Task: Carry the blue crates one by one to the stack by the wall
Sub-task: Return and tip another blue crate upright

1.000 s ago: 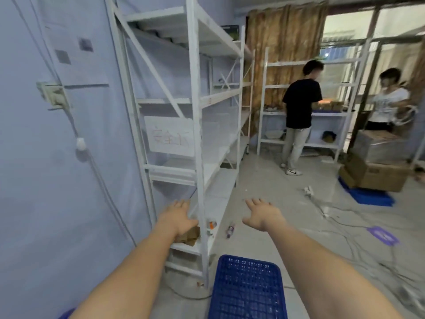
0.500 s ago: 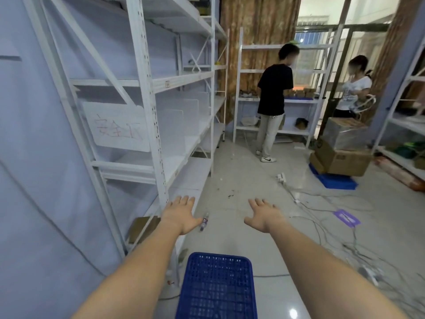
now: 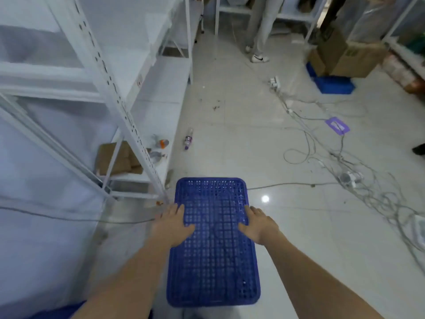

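Note:
A blue perforated crate (image 3: 213, 256) stands bottom-up on the tiled floor right below me, beside the foot of the white shelving. My left hand (image 3: 173, 223) hovers flat over its left edge, fingers spread. My right hand (image 3: 258, 224) is over its right edge, fingers also apart. Neither hand grips anything; whether they touch the crate I cannot tell. Another blue crate (image 3: 333, 85) lies far right under cardboard boxes.
White metal shelving (image 3: 119, 97) runs along the left wall, with cardboard (image 3: 115, 157) and bottles on its lowest shelf. A plastic bottle (image 3: 188, 140) lies on the floor. Tangled cables (image 3: 345, 162) and power strips spread to the right. A person's legs (image 3: 259, 31) stand ahead.
My view has tilted down from the room to the floor. Both hands have dropped from in front of me to just over the blue crate's sides.

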{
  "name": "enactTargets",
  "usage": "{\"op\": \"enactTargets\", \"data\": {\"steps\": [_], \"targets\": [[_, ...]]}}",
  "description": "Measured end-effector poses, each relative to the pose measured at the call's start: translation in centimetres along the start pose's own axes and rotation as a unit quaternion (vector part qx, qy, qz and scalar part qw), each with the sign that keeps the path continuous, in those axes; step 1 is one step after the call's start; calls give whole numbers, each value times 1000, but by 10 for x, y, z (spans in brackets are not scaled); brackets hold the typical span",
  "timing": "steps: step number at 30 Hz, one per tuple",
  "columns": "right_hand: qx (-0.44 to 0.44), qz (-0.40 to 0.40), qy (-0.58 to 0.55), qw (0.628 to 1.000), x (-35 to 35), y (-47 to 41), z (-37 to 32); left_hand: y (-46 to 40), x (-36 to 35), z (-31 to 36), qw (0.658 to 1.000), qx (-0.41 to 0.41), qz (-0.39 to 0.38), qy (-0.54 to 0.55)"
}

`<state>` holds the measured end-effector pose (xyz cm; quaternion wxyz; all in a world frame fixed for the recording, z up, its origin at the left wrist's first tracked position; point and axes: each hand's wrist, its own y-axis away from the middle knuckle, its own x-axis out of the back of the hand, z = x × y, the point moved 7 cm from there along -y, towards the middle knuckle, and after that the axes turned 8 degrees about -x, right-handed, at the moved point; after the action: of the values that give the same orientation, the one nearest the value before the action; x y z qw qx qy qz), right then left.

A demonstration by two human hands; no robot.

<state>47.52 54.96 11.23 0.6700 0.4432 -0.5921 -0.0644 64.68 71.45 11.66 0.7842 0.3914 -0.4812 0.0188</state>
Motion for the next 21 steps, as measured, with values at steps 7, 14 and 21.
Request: {"op": "enactTargets", "data": {"steps": [7, 14, 21], "targets": [[-90, -101, -119, 984, -179, -95, 64, -93, -162, -19, 993, 3, -120, 1], [-157, -85, -182, 967, -295, -200, 138, -170, -310, -21, 988, 17, -154, 17], [-196, -82, -306, 928, -314, -267, 158, -212, -375, -11, 986, 79, -117, 85]]}}
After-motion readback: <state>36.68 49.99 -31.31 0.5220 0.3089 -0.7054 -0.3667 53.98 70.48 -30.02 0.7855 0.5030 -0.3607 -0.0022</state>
